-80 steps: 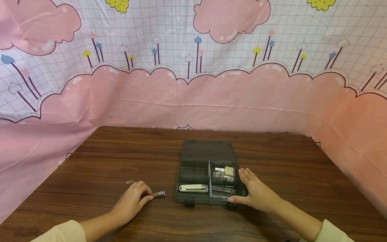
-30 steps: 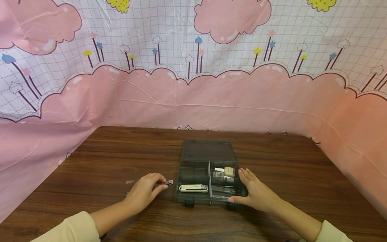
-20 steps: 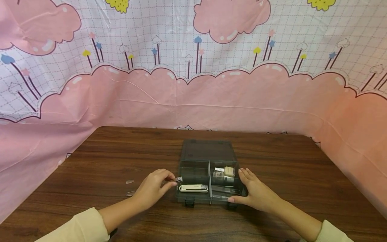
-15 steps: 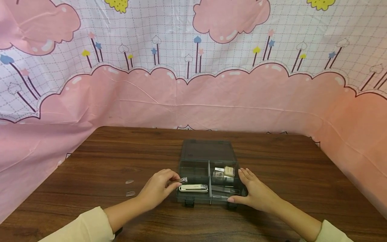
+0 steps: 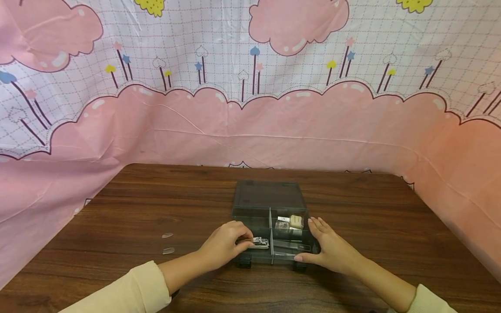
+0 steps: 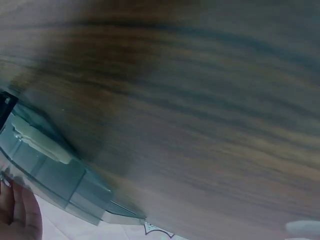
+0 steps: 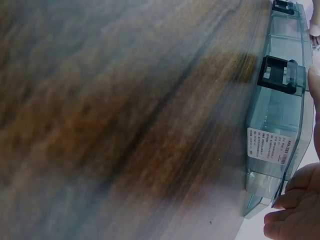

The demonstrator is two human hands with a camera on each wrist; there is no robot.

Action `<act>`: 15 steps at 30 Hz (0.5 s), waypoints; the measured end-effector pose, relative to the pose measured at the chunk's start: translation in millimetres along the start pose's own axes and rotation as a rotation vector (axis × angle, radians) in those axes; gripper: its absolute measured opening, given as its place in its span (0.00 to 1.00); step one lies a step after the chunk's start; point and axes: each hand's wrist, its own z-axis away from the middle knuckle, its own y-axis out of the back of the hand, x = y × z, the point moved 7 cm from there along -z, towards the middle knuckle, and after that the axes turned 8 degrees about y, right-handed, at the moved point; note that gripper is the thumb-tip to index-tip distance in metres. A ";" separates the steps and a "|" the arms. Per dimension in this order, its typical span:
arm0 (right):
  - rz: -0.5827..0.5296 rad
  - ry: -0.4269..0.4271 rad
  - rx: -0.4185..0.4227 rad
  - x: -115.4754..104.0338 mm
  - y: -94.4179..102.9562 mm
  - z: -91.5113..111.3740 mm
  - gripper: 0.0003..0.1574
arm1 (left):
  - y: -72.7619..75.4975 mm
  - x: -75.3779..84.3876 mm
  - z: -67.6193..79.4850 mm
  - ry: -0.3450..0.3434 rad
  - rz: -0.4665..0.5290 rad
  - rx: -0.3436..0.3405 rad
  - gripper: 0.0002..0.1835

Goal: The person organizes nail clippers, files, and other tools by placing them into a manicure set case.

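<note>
My left hand [image 5: 228, 243] pinches a small silver nail clipper [image 5: 256, 240] between thumb and fingers. It is low over the front left compartment of a dark see-through plastic box [image 5: 270, 195], whose lid lies open at the back. Beneath it in that compartment lies a larger white nail clipper [image 5: 263, 247], partly hidden by the hand; its pale body [image 6: 40, 142] also shows in the left wrist view. My right hand [image 5: 332, 248] rests against the box's front right corner, thumb at the front edge and fingers extended along the right side.
Small bottles [image 5: 296, 221] stand in the back right compartment, and flat clear-wrapped items [image 5: 291, 247] lie in the front right one. Two clear nail tips [image 5: 168, 251] lie on the wooden table [image 5: 117, 217] to the left. A patterned pink cloth [image 5: 250, 126] hangs behind.
My left hand has carried the small nail clipper from the table on the left, rightward over the box's wall and into the front left compartment. The right hand has stayed in place.
</note>
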 end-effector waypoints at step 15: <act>0.003 0.004 0.005 -1.2 2.1 -0.1 0.68 | -22.7 4.5 -16.4 -0.052 -0.046 -0.274 0.05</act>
